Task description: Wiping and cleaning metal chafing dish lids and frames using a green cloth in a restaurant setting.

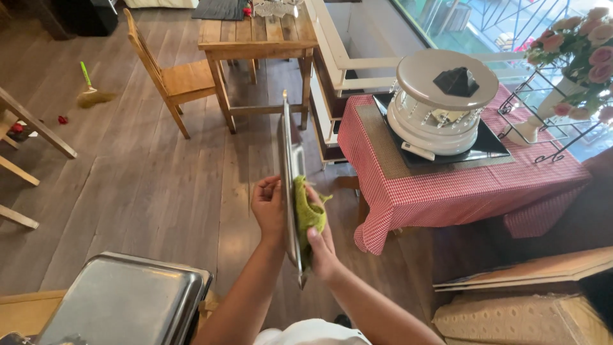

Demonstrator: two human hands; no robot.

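The left hand [268,206] is bracing an upright steel tray [288,172]; the right hand's [321,246] grip is pressing a green cloth [308,214] against it. Uneven pressure risks the tray slipping floorward.

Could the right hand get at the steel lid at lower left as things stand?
Probably not readily: the right hand presses a green cloth against the upright metal tray, which stands between it and the steel lid; the left hand is nearer.

Two steel trays — one held upright [288,172], one lying flat [128,300] — one green cloth [308,214], one wooden chair [172,76], two tables [255,32] [460,185].
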